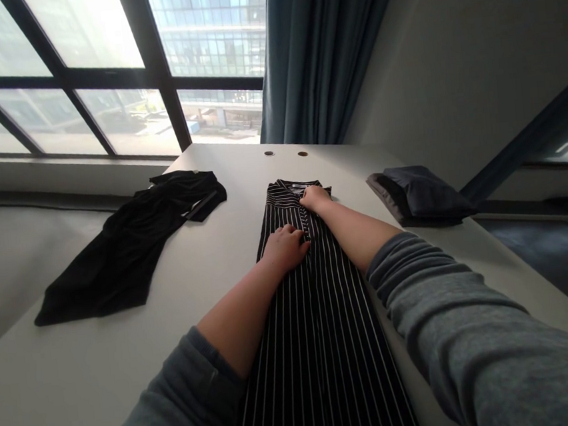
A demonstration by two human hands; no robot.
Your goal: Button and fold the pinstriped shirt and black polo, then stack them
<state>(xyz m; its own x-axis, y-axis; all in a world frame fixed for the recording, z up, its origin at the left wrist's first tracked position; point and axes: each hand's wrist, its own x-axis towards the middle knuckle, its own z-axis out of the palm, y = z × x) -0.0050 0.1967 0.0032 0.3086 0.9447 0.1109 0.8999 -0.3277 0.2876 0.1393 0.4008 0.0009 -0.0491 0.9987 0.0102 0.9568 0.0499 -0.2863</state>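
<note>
A long black shirt with white pinstripes (344,314) lies lengthwise in front of me, its collar at the far end and its lower part running out of view at the bottom. Just below the collar, my right hand (315,198) is closed on the front edge of the shirt. My left hand (286,246) rests a little nearer to me, its fingers curled on the front placket with the thumb close to them. Part of the collar's right side is hidden behind my right hand.
The white table (217,353) carries a rumpled black garment (117,256) with a tag on the left. Folded dark clothes (425,192) lie at the right edge. Two round holes (269,153) sit near the far edge, before a blue curtain (319,55) and a window (211,32).
</note>
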